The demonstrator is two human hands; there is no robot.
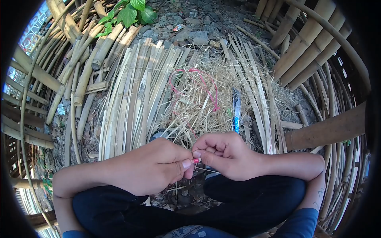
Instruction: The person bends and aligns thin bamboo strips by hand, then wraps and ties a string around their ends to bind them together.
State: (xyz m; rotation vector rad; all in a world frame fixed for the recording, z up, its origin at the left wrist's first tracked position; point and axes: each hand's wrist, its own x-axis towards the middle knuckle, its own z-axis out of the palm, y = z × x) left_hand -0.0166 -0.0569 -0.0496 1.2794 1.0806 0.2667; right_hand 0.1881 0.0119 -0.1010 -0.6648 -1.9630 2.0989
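My left hand [152,164] and my right hand [230,156] meet in front of my lap, both with closed fingers. Between their fingertips shows a small red piece with a pale end [196,160]; its kind is not clear, and much of it is hidden. My left thumb and fingers pinch it, and my right thumb and curled fingers press against its other end. Just beyond the hands, a pink string [216,101] lies in loose loops over a heap of bamboo shavings [190,107]. A long blade with a blue handle [236,121] rests on the shavings, beyond my right hand.
Split bamboo strips [129,99] are laid out on the left, with more strips [258,95] on the right. Thick bamboo poles [313,43] lean at the upper right. Bamboo poles [85,75] also stand at the left. Stony ground [194,31] and a leafy plant [129,16] are farther off.
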